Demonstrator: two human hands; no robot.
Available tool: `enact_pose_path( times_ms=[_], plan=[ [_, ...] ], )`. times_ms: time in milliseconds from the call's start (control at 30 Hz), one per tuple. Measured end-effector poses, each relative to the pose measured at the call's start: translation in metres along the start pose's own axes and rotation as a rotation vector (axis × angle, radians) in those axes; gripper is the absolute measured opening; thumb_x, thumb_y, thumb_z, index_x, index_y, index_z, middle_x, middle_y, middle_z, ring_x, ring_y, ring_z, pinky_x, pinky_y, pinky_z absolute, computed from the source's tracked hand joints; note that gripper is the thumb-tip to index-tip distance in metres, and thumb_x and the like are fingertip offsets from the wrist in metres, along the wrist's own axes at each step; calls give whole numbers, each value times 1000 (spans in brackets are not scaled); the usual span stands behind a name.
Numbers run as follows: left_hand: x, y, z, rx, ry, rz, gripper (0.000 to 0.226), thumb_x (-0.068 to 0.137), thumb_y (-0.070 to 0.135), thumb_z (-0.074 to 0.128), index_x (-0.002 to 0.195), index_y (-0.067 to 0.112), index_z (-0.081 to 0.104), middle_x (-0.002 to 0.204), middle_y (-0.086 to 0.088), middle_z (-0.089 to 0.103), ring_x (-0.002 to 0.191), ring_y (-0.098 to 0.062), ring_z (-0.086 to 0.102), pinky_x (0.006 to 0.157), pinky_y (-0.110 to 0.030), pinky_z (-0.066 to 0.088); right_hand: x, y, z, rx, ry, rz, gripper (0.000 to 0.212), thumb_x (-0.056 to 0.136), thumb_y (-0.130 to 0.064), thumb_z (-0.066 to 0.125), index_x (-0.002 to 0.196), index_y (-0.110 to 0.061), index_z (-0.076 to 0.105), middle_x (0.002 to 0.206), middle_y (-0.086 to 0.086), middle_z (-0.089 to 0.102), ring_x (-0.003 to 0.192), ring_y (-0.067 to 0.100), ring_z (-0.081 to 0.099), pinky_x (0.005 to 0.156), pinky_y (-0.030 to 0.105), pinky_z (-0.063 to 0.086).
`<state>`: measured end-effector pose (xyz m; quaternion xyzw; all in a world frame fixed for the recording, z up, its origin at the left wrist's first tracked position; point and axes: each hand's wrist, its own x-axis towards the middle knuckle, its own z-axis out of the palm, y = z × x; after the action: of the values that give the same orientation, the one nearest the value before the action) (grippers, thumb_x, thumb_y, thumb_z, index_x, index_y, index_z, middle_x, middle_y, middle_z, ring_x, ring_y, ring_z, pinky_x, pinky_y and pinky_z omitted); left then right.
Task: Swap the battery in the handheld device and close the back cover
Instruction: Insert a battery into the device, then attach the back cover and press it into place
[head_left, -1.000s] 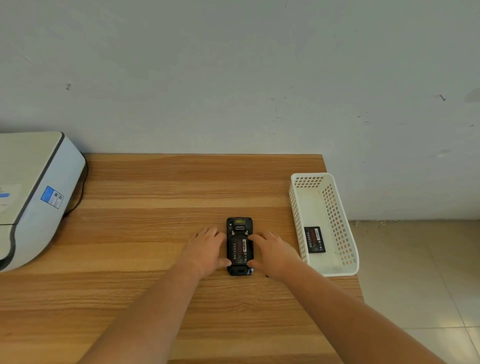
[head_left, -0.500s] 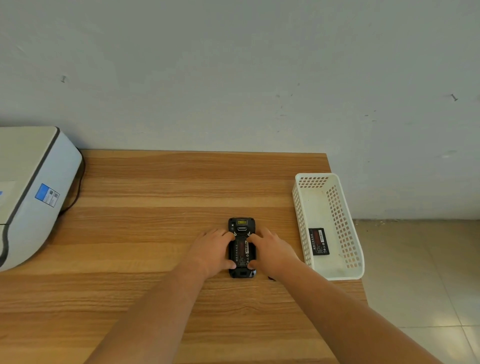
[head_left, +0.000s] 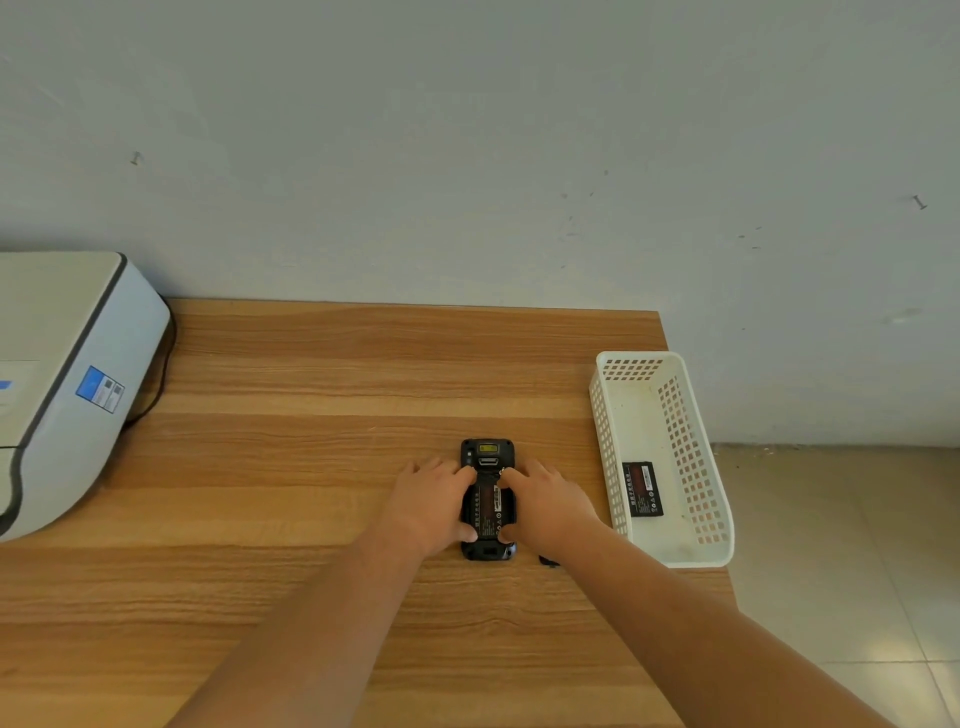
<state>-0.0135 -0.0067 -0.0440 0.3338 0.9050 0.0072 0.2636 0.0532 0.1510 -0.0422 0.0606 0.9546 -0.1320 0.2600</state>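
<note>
Where they flanked it before, both hands (head_left: 434, 506) (head_left: 548, 506) now clasp handheld device (head_left: 487, 452), battery (head_left: 488, 506) exposed

Handheld device (head_left: 487, 499): both long edges covered by the left hand (head_left: 429, 506) and right hand (head_left: 549, 506); battery label unreadable. Dark item (head_left: 548, 560) right of the device: mostly under the right wrist, unidentifiable. Printer (head_left: 62, 384), far left of the device: cut by the frame edge.

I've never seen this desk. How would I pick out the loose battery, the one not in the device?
Find the white perforated basket at the right edge of the wooden table. Inside it, near its front end, the loose battery lies flat, a small black slab with a red-striped label. The other battery sits in the handheld device, between both hands.
</note>
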Motion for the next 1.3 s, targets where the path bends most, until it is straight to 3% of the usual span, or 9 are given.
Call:
enact_pose_path(
  times_ms=[233,400,533,667,967,1033,1200,1300],
  plan=[
    [-1,7,-2,29,4,-27,52,81,42,72,125,24,51,128,1,57,126,-21,45,109,-47,33,-1,0,2,13,-8,0,61,79,-39,73,131,-26,44,134,5,44,121,26,45,94,42,46],
    [-11,5,1,3,8,-44,62,88,48,62,141,25,39,140,-1,50,133,-22,41,113,-47,31,-5,16,-11,199,-32,40,65,83,-32,72,140,-24,43,144,4,40,130,25,41,105,41,42],
    [-22,3,-4,-81,44,-96,55,94,53,48,140,24,42,141,0,48,134,-21,40,114,-45,30,-11,32,-13,-1,-59,42,56,82,-27,74,132,-15,50,135,6,45,123,27,47,99,42,47],
    [-29,-3,-7,-64,-46,-144,60,95,61,38,139,22,46,148,-2,43,140,-23,34,117,-47,25,-16,34,-7,-215,-150,46,78,72,-29,81,137,-13,42,137,8,39,125,29,41,101,45,47],
    [-54,-20,2,-21,-156,-189,63,96,60,29,138,18,48,145,-6,48,134,-23,40,115,-45,27,-15,29,-3,-271,-134,94,90,65,-29,87,137,-11,36,135,10,39,123,29,44,100,43,47],
    [-56,-22,3,-21,-163,-193,62,96,61,30,138,19,49,144,-6,49,133,-22,42,115,-45,28,-15,28,-2,-269,-140,84,85,68,-25,85,135,-12,35,132,9,42,121,30,47,98,43,48],
    [-59,-23,4,-20,-179,-181,62,96,62,30,135,19,51,142,-7,50,131,-22,44,114,-44,30,-11,30,-12,-195,-300,38,37,85,-13,69,119,-9,56,121,11,59,105,27,60,88,38,53],
    [-60,-25,4,-40,-170,-178,56,95,62,33,124,21,57,132,-3,57,122,-19,49,110,-42,34,-11,34,-29,-124,-401,41,42,90,-16,66,131,-12,57,129,10,60,116,27,57,99,39,48]
  ],
)
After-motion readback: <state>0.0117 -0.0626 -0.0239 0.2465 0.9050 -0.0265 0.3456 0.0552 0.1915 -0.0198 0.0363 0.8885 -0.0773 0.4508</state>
